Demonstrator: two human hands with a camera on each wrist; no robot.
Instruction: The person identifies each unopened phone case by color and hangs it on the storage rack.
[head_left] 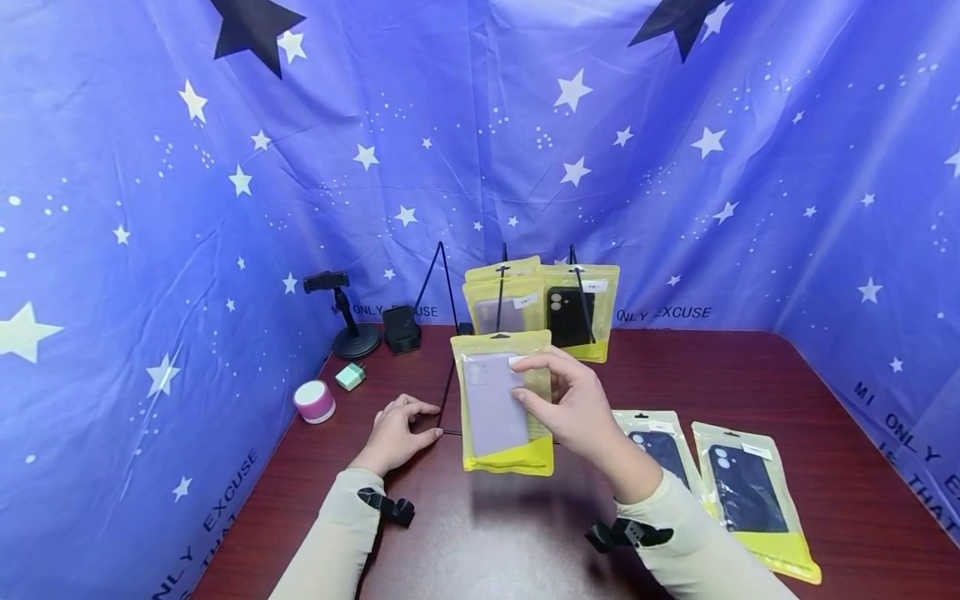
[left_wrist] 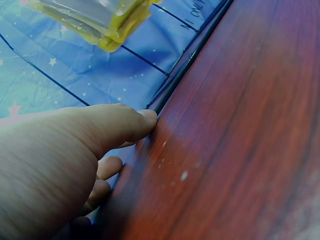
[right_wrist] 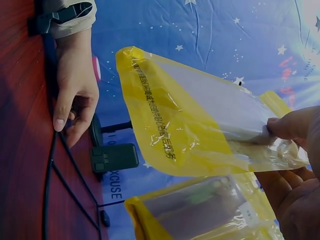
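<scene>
My right hand [head_left: 577, 408] pinches the right side of a yellow-edged clear pouch [head_left: 498, 412] with a pale lilac phone case inside. In the head view, the pouch's hang hole lines up with the front end of a hook of a black wire display rack [head_left: 450, 287]. My left hand [head_left: 396, 435] holds the rack's base wire [left_wrist: 172, 85] at its front left corner, thumb [left_wrist: 125, 122] on the wire. Behind hang more lilac-case pouches [head_left: 480, 287] and a black-case pouch [head_left: 606, 312]. In the right wrist view, the held pouch [right_wrist: 185, 115] tilts, its yellow bottom outward.
Two pouches with dark cases, one [head_left: 750, 492] beside the other [head_left: 660, 442], lie on the table at right. At left stand a phone stand [head_left: 356, 340], a black block-shaped device [head_left: 402, 328], a mint charger plug [head_left: 350, 377] and a pink-and-white round item [head_left: 314, 402]. Starry blue cloth [head_left: 480, 125] surrounds the table.
</scene>
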